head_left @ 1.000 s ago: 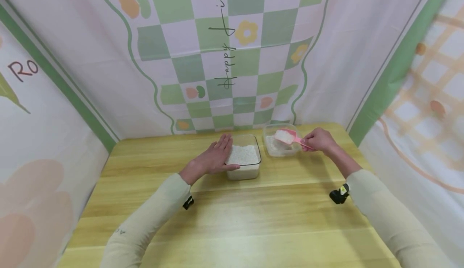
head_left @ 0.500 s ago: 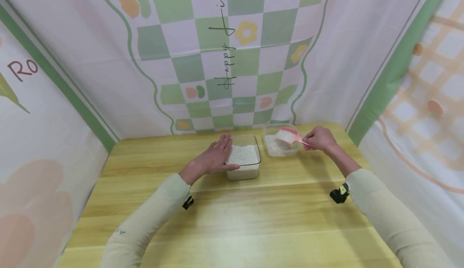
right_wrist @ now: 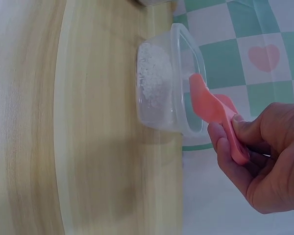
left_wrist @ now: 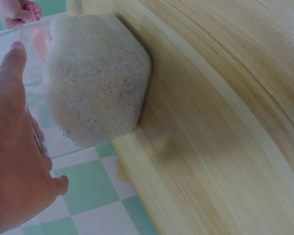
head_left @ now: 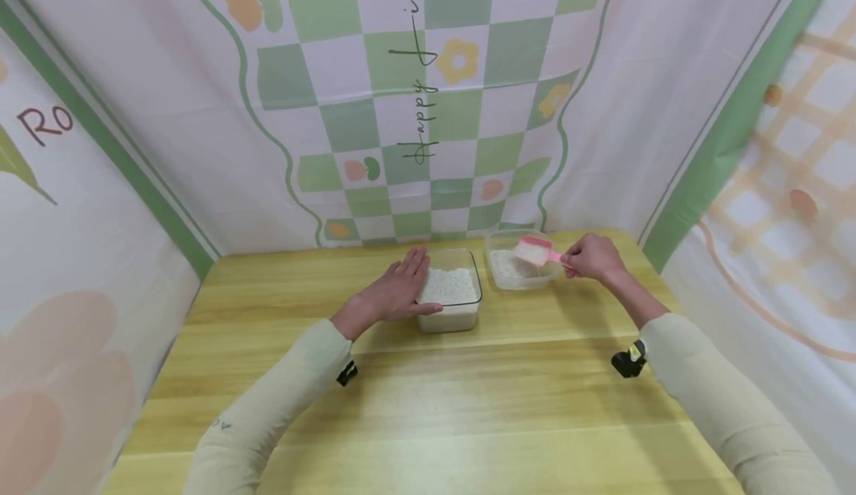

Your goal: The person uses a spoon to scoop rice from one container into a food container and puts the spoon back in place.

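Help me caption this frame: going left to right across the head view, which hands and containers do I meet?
Left hand → dark-rimmed clear container with pale grains → clear plastic tub → right hand.

Smooth, satiny plastic in the pink scoop [right_wrist: 215, 110]; thin, translucent plastic in the tub [right_wrist: 176, 73]; clear, glossy glass or plastic in the dark-rimmed container [head_left: 449, 321]; rough, granular surface on the rice [left_wrist: 98, 78]; glossy wood grain across the tabletop [head_left: 435, 421]; matt, creased cloth in the checked backdrop [head_left: 455, 116].
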### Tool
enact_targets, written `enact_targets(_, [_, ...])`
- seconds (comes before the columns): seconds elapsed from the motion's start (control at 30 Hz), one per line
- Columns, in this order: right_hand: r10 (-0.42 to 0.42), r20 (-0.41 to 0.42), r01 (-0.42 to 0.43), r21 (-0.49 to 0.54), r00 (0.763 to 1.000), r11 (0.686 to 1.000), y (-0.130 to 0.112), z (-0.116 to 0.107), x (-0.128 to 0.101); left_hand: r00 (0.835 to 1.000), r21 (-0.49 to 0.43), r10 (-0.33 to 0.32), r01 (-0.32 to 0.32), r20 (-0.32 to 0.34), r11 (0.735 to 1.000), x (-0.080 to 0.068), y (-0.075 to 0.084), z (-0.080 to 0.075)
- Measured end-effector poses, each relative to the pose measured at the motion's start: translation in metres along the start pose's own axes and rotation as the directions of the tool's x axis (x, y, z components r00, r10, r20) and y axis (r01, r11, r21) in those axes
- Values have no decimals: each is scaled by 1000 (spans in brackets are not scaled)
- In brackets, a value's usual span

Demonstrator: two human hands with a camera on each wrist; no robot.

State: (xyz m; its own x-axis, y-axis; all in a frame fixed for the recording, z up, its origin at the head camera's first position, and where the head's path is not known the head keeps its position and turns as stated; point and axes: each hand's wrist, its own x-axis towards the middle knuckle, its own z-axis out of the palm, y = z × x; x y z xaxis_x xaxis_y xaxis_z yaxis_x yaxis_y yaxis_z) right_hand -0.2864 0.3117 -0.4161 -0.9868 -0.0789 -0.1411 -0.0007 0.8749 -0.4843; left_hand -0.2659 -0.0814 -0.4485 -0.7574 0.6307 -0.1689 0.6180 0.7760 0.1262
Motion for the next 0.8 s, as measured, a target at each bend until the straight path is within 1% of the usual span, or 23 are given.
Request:
enact_targets(0.2, [-6,-12,5,-41,1000,999,1,1,-1,1000,1,-4,4,4,1000,0,1,-2])
enact_targets(0.43, [-16,-31,14,-76,999,997,0,1,-1,1000,0,-2,2,4,1000,1,0,0])
enact_targets(0.8, [-11,-71,2,-122,997,992,-4,3,-3,1000,-18,3,-3,-4,1000,0,0,0])
